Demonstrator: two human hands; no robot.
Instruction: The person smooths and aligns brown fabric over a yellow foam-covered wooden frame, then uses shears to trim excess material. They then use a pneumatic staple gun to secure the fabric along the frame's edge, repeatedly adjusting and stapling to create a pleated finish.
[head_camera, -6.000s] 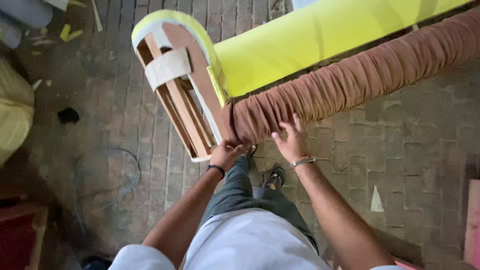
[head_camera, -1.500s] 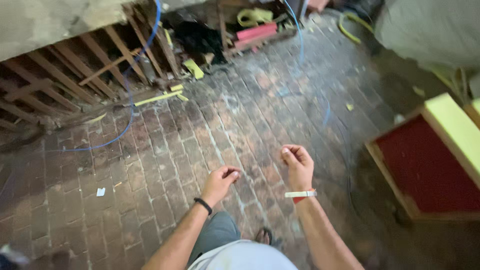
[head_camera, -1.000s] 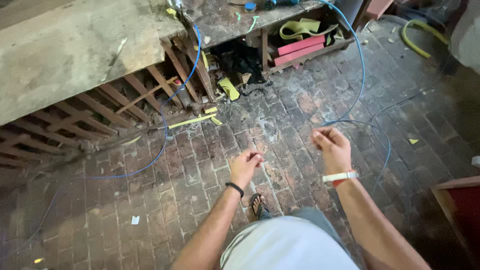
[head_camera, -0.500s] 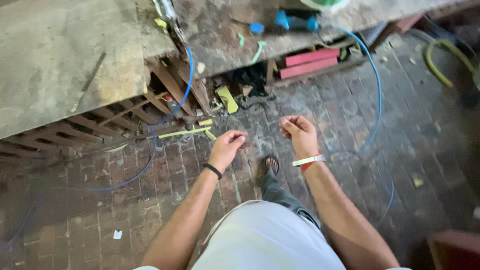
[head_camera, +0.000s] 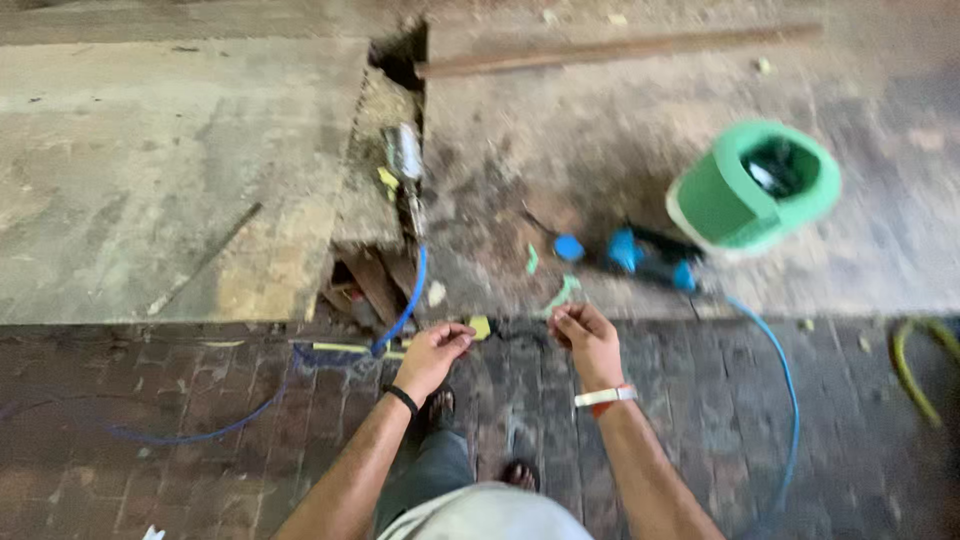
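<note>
Both hands hover at the worktop (head_camera: 180, 180) edge: left hand (head_camera: 432, 352) and right hand (head_camera: 585, 338) fingers loosely curled, empty; blue tool (head_camera: 650, 257) just beyond right fingers.

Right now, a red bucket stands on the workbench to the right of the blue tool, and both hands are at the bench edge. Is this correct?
Not quite: the bucket is green, not red, as the head view shows. It does stand on the workbench, right of the blue tool, and the left hand and right hand are at the bench edge.
</note>
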